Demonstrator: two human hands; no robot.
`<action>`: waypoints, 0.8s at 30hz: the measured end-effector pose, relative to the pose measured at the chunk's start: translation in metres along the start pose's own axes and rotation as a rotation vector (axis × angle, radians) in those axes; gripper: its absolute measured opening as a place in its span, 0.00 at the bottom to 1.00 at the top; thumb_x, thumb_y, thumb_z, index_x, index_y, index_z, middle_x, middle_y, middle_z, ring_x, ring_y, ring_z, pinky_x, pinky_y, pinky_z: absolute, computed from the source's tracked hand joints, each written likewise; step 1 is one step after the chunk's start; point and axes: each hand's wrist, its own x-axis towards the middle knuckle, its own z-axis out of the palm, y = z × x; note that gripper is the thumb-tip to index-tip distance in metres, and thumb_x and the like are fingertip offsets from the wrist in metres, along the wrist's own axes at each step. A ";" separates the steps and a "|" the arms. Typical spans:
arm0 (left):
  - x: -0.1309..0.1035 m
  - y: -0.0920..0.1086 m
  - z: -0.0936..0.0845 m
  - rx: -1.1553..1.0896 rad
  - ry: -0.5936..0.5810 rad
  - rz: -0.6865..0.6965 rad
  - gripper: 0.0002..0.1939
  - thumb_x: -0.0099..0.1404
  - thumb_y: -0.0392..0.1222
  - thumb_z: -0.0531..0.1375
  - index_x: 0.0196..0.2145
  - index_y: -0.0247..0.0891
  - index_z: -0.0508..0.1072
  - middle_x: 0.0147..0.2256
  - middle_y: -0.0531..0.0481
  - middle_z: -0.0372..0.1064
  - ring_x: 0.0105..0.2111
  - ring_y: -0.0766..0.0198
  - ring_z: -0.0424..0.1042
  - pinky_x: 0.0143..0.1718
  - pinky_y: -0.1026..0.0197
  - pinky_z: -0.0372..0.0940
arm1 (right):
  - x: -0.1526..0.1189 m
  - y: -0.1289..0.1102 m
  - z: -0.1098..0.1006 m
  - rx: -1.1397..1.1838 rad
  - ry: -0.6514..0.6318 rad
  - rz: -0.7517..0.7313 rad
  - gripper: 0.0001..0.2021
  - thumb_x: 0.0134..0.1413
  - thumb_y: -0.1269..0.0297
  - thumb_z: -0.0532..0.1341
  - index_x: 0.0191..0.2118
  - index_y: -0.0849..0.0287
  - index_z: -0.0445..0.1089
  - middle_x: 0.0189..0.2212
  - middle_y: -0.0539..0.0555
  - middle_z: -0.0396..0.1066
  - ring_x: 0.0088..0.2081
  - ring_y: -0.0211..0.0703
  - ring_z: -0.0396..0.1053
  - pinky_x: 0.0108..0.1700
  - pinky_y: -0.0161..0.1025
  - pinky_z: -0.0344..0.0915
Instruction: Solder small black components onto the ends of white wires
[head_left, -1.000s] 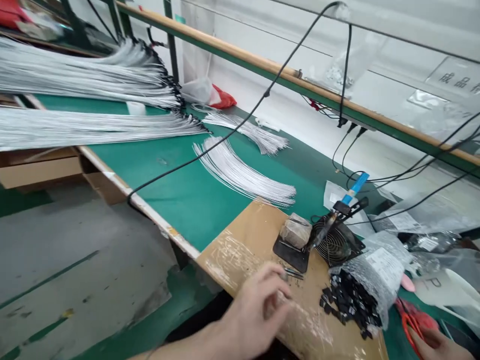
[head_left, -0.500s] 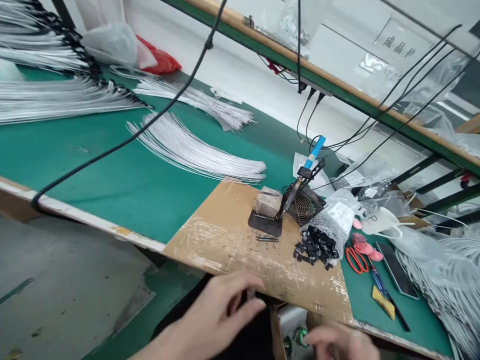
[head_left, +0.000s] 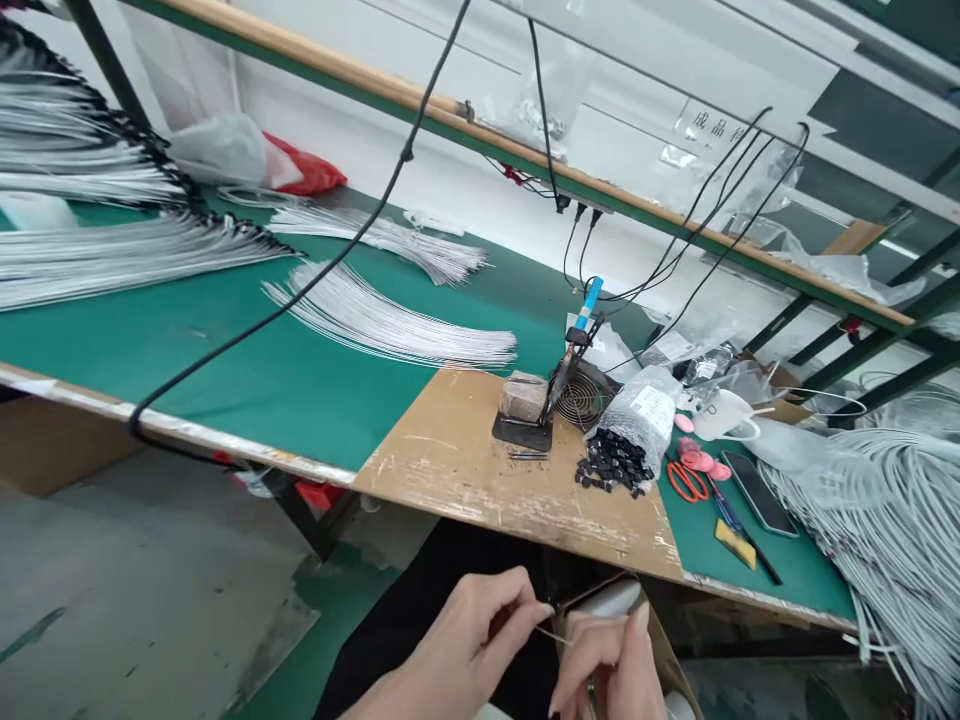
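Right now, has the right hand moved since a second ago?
Yes: the right hand went left, from the orange-handled scissors to the near side of the brown board, beside the left hand.

White wall (head_left: pixel 457 180) behind green workbench (head_left: pixel 322 400)

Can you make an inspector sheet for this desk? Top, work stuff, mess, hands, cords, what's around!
Surface: green tabletop, with a scuffed brown board on it.
Job's things: thin strand between the hands; blue-handled soldering iron in its stand; bundle of white wires beyond the board.
Clutter: red-handled scissors, phone, small black pieces spilling from a bubble-wrap bag.
Hands: left hand pinches the strand, which runs to the curled right hand.
Cables: black cable hangs across the view, dipping past the tabletop's front edge.
Surroundings: wooden-railed shelf above; cardboard box below.
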 end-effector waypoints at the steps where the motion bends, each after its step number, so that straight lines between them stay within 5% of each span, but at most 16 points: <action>1: -0.002 -0.002 0.001 -0.010 0.013 0.011 0.22 0.75 0.53 0.49 0.26 0.39 0.58 0.22 0.58 0.52 0.24 0.68 0.52 0.26 0.62 0.48 | 0.001 -0.001 -0.001 0.012 -0.008 0.002 0.45 0.73 0.44 0.34 0.19 0.54 0.80 0.11 0.56 0.68 0.17 0.40 0.58 0.22 0.40 0.52; 7: -0.008 -0.018 -0.008 0.146 0.225 -0.020 0.24 0.76 0.55 0.45 0.25 0.41 0.57 0.22 0.57 0.52 0.22 0.67 0.57 0.24 0.66 0.55 | -0.001 -0.014 -0.020 0.085 0.098 0.022 0.45 0.70 0.38 0.37 0.16 0.58 0.78 0.10 0.56 0.65 0.16 0.36 0.59 0.21 0.35 0.53; 9: 0.002 -0.022 -0.019 0.376 0.234 -0.008 0.24 0.77 0.55 0.42 0.28 0.41 0.63 0.22 0.56 0.59 0.23 0.66 0.64 0.26 0.66 0.61 | -0.004 -0.023 -0.036 0.069 0.170 0.014 0.44 0.68 0.35 0.40 0.18 0.59 0.77 0.12 0.55 0.65 0.14 0.35 0.58 0.19 0.35 0.52; 11: 0.023 -0.024 -0.030 0.604 0.245 -0.011 0.22 0.76 0.53 0.43 0.41 0.40 0.71 0.27 0.52 0.70 0.26 0.62 0.72 0.31 0.64 0.66 | -0.008 -0.032 -0.058 0.035 0.265 -0.003 0.39 0.67 0.35 0.45 0.19 0.59 0.73 0.15 0.52 0.64 0.14 0.33 0.57 0.16 0.33 0.49; 14: 0.064 -0.023 -0.041 0.736 0.265 -0.028 0.22 0.75 0.47 0.45 0.56 0.35 0.69 0.48 0.37 0.75 0.42 0.48 0.78 0.41 0.54 0.69 | -0.010 -0.045 -0.102 -0.063 0.450 -0.057 0.32 0.66 0.37 0.51 0.19 0.56 0.61 0.14 0.44 0.54 0.14 0.31 0.50 0.16 0.32 0.48; 16: 0.090 -0.021 -0.044 0.821 0.236 -0.031 0.23 0.75 0.44 0.44 0.59 0.34 0.69 0.53 0.33 0.73 0.46 0.41 0.78 0.41 0.50 0.70 | -0.007 -0.049 -0.138 -0.179 0.581 -0.089 0.31 0.65 0.35 0.51 0.20 0.56 0.59 0.16 0.43 0.52 0.15 0.31 0.50 0.16 0.32 0.50; 18: 0.109 -0.019 -0.044 0.893 0.188 -0.020 0.23 0.74 0.43 0.44 0.58 0.32 0.69 0.52 0.31 0.72 0.45 0.38 0.78 0.39 0.48 0.70 | 0.000 -0.050 -0.177 -0.344 0.695 -0.081 0.29 0.66 0.37 0.51 0.27 0.58 0.67 0.20 0.46 0.62 0.20 0.34 0.61 0.21 0.32 0.60; 20: 0.122 -0.018 -0.045 0.949 0.135 -0.014 0.22 0.73 0.41 0.44 0.54 0.30 0.72 0.49 0.30 0.73 0.41 0.38 0.79 0.36 0.48 0.70 | 0.011 -0.049 -0.217 -0.548 0.767 -0.018 0.19 0.68 0.48 0.59 0.43 0.62 0.72 0.35 0.51 0.73 0.32 0.38 0.72 0.34 0.38 0.72; 22: 0.129 -0.016 -0.048 0.984 0.085 -0.016 0.20 0.73 0.39 0.44 0.49 0.30 0.73 0.47 0.30 0.74 0.40 0.38 0.79 0.36 0.48 0.70 | 0.027 -0.048 -0.253 -0.757 0.767 0.065 0.17 0.66 0.55 0.62 0.54 0.59 0.70 0.51 0.57 0.73 0.47 0.47 0.74 0.48 0.49 0.75; 24: 0.132 -0.014 -0.054 1.003 0.040 -0.020 0.18 0.73 0.39 0.45 0.47 0.31 0.73 0.46 0.31 0.76 0.42 0.39 0.79 0.38 0.48 0.69 | 0.045 -0.047 -0.283 -0.946 0.710 0.138 0.17 0.66 0.56 0.63 0.56 0.58 0.69 0.55 0.58 0.71 0.51 0.49 0.73 0.52 0.52 0.74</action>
